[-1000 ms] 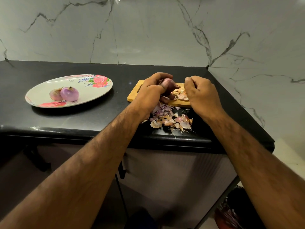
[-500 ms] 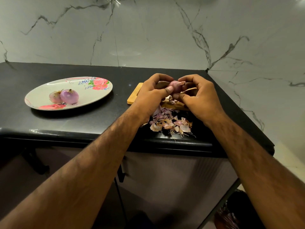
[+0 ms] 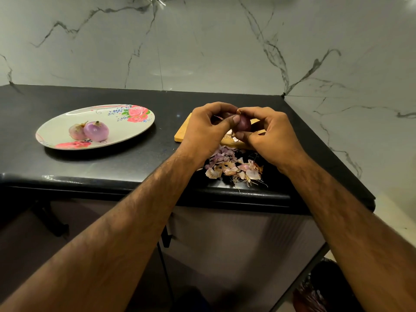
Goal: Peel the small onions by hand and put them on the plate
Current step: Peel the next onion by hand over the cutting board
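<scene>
Both hands hold one small reddish-purple onion [image 3: 244,123] above the wooden cutting board [image 3: 182,134]. My left hand [image 3: 206,131] curls round its left side with the thumb pressed on it. My right hand [image 3: 269,134] pinches it from the right, fingertips at its dry top. Two peeled pale purple onions [image 3: 96,131] lie side by side on the white flowered plate [image 3: 126,131] at the left of the black counter.
A heap of onion skins [image 3: 234,166] lies on the black counter [image 3: 112,163] between the board and the front edge. The marble wall [image 3: 202,41] closes the back and right side. The counter ends close on the right.
A second ago my right hand was apart from the onion, over the board. It has come in to pinch the onion, and both hands now hold it slightly higher.
</scene>
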